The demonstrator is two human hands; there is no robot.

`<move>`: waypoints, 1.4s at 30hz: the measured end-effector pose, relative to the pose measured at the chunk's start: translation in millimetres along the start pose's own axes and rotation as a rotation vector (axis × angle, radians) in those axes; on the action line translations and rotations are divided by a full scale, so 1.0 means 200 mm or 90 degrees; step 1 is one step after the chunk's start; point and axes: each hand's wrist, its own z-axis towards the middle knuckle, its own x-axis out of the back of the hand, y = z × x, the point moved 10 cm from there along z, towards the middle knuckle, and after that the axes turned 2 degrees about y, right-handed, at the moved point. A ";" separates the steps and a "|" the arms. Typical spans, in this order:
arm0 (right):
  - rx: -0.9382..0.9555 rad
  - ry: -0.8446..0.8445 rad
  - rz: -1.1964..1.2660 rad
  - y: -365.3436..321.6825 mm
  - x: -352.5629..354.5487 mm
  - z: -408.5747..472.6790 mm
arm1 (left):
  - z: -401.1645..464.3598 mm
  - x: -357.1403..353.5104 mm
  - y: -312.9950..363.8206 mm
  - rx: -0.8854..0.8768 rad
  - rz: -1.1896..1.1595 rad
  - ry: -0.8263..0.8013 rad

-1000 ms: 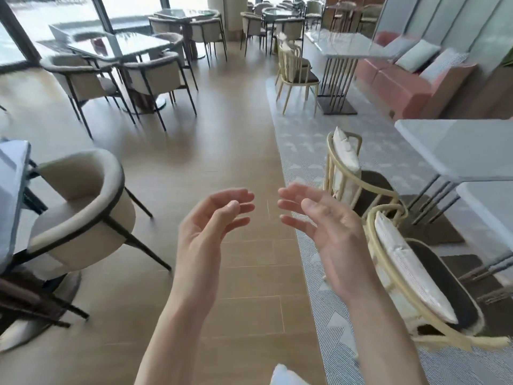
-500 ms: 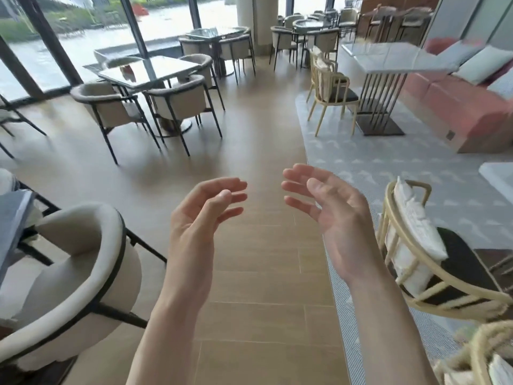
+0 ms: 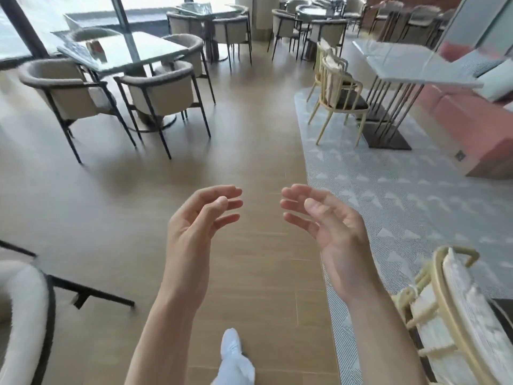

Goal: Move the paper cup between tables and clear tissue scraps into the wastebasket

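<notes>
Wooden floor (image 3: 249,151) aisle runs ahead between each table (image 3: 125,51) and chair (image 3: 158,90) — walk it steadily, scanning tabletops. No paper cup, tissue scraps or wastebasket in view. Left hand (image 3: 194,226) and right hand (image 3: 333,232) — fingers relaxed, empty.

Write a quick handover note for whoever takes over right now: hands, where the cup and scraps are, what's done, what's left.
Left hand: open, fingers relaxed, holding nothing.
Right hand: open, also holding nothing.
Both are raised over the light wooden plank floor, in the aisle beside the grey patterned rug.
No paper cup, tissue scraps or wastebasket in view.
Done: cannot tell from this view.
Left: find the cup and scraps.
</notes>
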 end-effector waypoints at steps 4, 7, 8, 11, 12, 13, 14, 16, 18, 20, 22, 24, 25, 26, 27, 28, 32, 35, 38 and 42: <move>0.025 0.034 0.009 -0.06 -0.08 0.59 | 0.66 -0.10 0.06 -0.018 -0.006 -0.034; 0.042 0.046 0.014 -0.10 -0.12 0.96 | 1.08 -0.22 0.11 -0.030 -0.003 -0.069; 0.041 0.051 0.014 -0.09 -0.13 1.07 | 1.19 -0.26 0.11 -0.029 -0.002 -0.081; 0.045 0.071 0.027 -0.04 -0.11 1.39 | 1.49 -0.38 0.02 -0.022 0.002 -0.115; 0.044 0.074 0.029 -0.02 -0.10 1.50 | 1.59 -0.41 -0.03 -0.016 0.008 -0.121; 0.041 0.075 0.029 0.01 -0.09 1.62 | 1.69 -0.45 -0.08 -0.009 0.014 -0.124; 0.035 0.073 0.029 0.05 -0.08 1.74 | 1.80 -0.47 -0.13 0.000 0.021 -0.124; 0.026 0.067 0.034 0.13 -0.06 1.99 | 2.02 -0.52 -0.23 0.009 0.032 -0.120; 0.022 0.056 0.034 0.20 -0.05 2.28 | 2.27 -0.56 -0.30 0.002 0.039 -0.108; 0.015 0.037 0.025 0.26 -0.06 2.59 | 2.53 -0.61 -0.35 -0.003 0.046 -0.085; 0.012 0.020 0.020 0.27 -0.08 2.93 | 2.82 -0.68 -0.37 -0.015 0.055 -0.062; 0.016 0.001 0.023 0.22 -0.10 3.25 | 3.10 -0.75 -0.35 -0.033 0.054 -0.040; 0.026 -0.009 0.025 0.18 -0.11 3.40 | 3.24 -0.79 -0.32 -0.049 0.049 -0.030; 0.035 -0.019 0.026 0.15 -0.12 3.54 | 3.37 -0.83 -0.30 -0.062 0.042 -0.022; 0.037 -0.027 0.026 0.12 -0.13 3.67 | 3.49 -0.86 -0.30 -0.065 0.037 -0.015; 0.035 -0.036 0.024 0.11 -0.14 3.79 | 3.60 -0.89 -0.30 -0.065 0.034 -0.010; 0.032 -0.051 0.020 0.18 -0.15 4.22 | 4.04 -1.00 -0.38 -0.073 0.022 -0.001; 0.007 -0.036 0.001 0.33 -0.12 4.55 | 4.38 -1.05 -0.53 -0.051 0.018 -0.007; -0.010 -0.011 -0.009 0.47 -0.11 4.91 | 4.76 -1.11 -0.70 -0.026 0.007 -0.021; -0.012 0.033 -0.027 0.57 -0.12 5.47 | 5.38 -1.22 -0.84 -0.008 -0.004 -0.057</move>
